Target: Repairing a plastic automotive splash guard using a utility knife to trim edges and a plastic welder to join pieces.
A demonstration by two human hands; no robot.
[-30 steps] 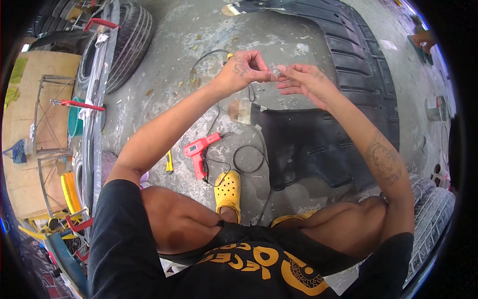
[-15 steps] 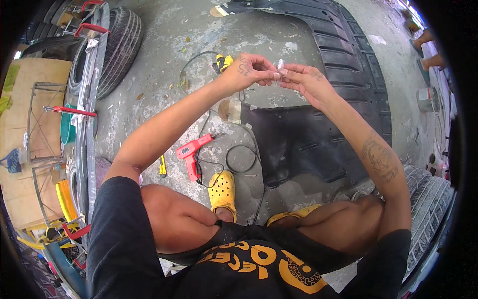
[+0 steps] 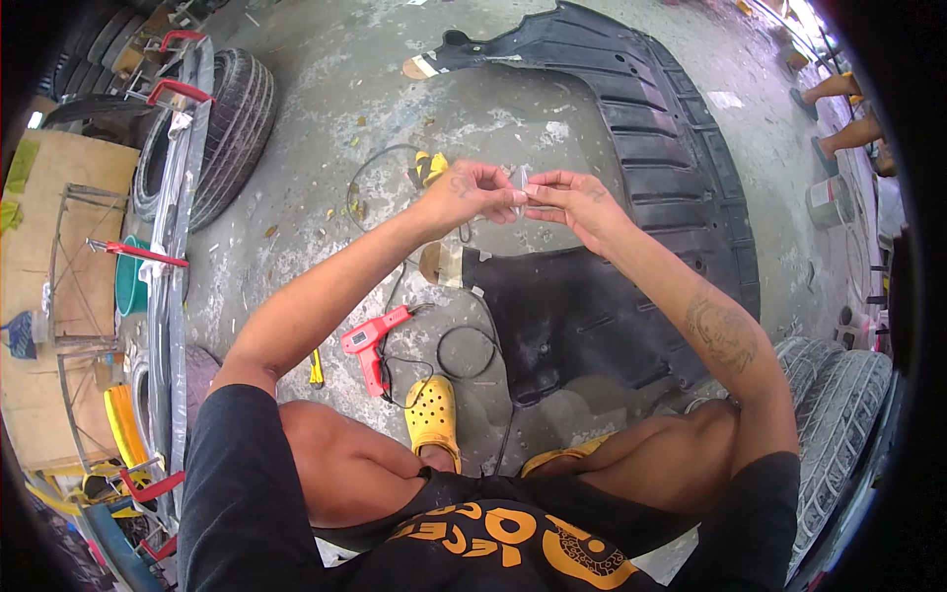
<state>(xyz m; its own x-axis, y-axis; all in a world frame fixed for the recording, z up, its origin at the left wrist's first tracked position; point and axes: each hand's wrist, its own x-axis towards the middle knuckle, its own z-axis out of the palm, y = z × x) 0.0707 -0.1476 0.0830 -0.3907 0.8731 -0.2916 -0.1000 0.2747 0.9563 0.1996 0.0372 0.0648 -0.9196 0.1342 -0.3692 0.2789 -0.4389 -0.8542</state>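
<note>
Both my hands meet in front of me over the floor, pinching a small clear plastic bag (image 3: 522,180) between them. My left hand (image 3: 472,193) grips its left side with thumb and fingers closed. My right hand (image 3: 577,205) pinches it from the other side, fingertips close to the left ones. What is inside the bag is too small to make out. Below and beyond the hands lies a large black ribbed plastic panel (image 3: 577,306). A red pistol-shaped power tool (image 3: 369,347) with a black cord rests on the floor nearer to me.
A yellow-handled cutter (image 3: 316,368) lies left of the red tool. A yellow-and-black object (image 3: 429,168) sits beyond my left hand. At left stand a tire (image 3: 232,138), a wrapped bar with red clamps (image 3: 158,258) and a green bucket (image 3: 131,278). More tires (image 3: 838,424) and a grey bucket (image 3: 831,204) are at right.
The view has tilted, so the floor things sit lower in the picture. My hands also appear lower and a little further left, still together on the plastic bag.
</note>
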